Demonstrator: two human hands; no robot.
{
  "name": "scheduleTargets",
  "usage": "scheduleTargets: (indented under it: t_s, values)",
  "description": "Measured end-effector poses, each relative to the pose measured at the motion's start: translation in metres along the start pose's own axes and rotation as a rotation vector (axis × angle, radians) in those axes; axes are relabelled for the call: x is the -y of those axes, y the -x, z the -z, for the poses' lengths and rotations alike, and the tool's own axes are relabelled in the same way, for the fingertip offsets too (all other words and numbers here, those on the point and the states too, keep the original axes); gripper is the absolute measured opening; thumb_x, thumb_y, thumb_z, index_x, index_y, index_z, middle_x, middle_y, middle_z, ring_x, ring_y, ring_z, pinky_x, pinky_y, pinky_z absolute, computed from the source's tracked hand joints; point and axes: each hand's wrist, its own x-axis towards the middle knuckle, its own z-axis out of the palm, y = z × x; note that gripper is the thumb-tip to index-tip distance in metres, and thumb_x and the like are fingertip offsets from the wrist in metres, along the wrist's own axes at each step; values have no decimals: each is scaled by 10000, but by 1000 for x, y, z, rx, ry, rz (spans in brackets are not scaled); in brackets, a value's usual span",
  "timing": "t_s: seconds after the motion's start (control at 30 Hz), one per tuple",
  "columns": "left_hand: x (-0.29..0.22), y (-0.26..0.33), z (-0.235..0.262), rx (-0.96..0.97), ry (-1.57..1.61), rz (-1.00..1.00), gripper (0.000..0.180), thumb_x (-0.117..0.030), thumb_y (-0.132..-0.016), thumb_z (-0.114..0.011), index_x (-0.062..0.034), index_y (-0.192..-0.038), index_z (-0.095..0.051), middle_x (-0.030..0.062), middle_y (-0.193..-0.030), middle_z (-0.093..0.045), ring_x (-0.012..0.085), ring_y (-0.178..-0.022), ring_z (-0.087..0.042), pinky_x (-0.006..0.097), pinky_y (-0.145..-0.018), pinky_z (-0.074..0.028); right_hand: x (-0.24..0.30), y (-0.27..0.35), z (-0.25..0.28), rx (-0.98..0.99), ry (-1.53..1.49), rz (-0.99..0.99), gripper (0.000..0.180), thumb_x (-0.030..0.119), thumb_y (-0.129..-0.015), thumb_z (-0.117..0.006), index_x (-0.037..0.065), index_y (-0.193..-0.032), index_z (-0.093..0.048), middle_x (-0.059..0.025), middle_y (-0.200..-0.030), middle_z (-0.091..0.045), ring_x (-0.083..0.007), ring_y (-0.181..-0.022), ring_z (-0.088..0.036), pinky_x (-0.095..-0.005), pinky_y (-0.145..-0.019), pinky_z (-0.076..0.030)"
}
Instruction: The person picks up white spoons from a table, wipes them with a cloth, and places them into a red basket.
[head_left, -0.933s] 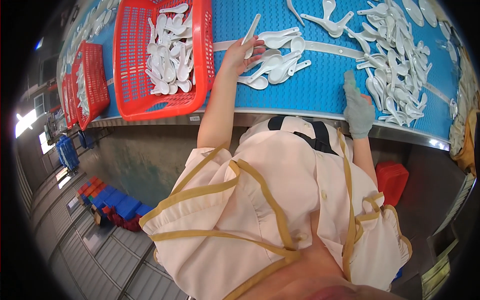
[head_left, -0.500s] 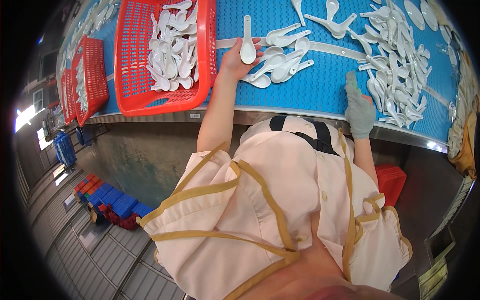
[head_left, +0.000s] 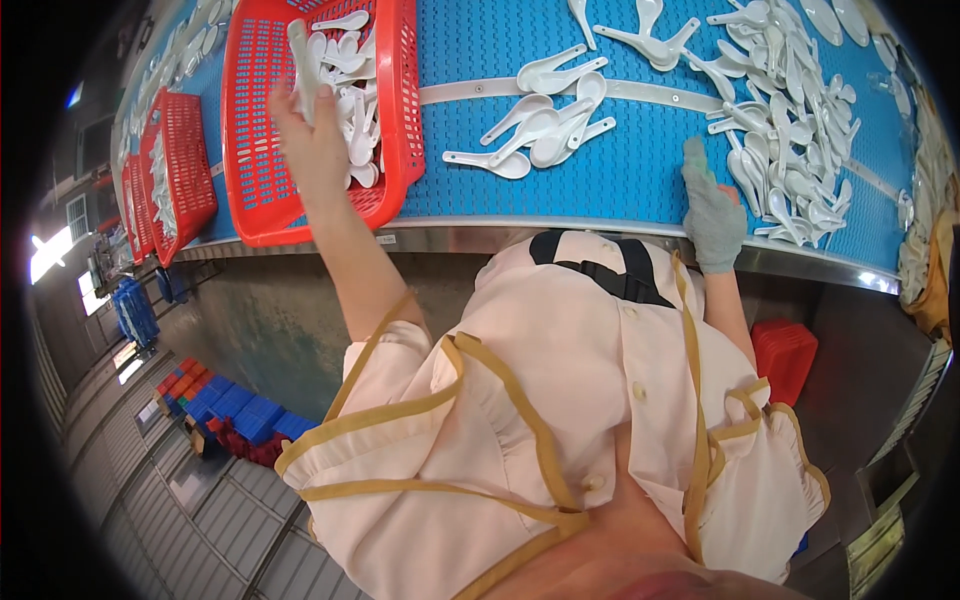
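My left hand [head_left: 312,135] is bare and holds a white ceramic spoon [head_left: 299,55] over the red plastic basket [head_left: 243,140], which is filled with several white spoons. My right hand [head_left: 712,210] wears a grey glove and rests on the blue conveyor belt [head_left: 470,40] near its front edge, next to a dense heap of white spoons [head_left: 790,110]. A small cluster of loose spoons [head_left: 540,125] lies on the belt between my two hands.
Two more red baskets [head_left: 175,170] with spoons stand further left on the belt. A metal rail [head_left: 560,228] edges the belt in front of me. Blue and red crates [head_left: 225,410] are stacked on the floor at lower left; a red crate [head_left: 785,355] sits at right.
My left hand has carried a white spoon from the loose cluster leftward to above the red basket. My gloved right hand has stayed on the belt.
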Motion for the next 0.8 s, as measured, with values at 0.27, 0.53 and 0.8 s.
scheduleTargets:
  t_s: [0.27,0.53,0.8]
  values:
    - [-14,45,-105,311,-298,-240,389,-356,-742,-664,-109,-1037,-607,73,-961,-621,210,-894,-585,340,-785,-455,8,-8,13,20,-15,2,377,91,-678,-627,226,-1029,-620,-72,-810,-574,-265,-673,-564,-329,-570,-444]
    - [19,56,-194,818,-595,-64,312,-317,-743,-605,-112,-975,-636,89,-937,-648,284,-875,-609,385,-754,-472,9,-4,10,-21,-220,-57,477,57,-640,-616,266,-1069,-606,-71,-862,-560,-261,-682,-539,-328,-602,-437]
    - [-19,16,-53,216,-280,-144,301,-328,-767,-623,-66,-913,-644,83,-813,-655,215,-748,-626,336,-677,-477,4,0,7,12,-282,-208,303,83,-680,-622,148,-977,-618,-101,-820,-576,-290,-685,-560,-346,-601,-440]
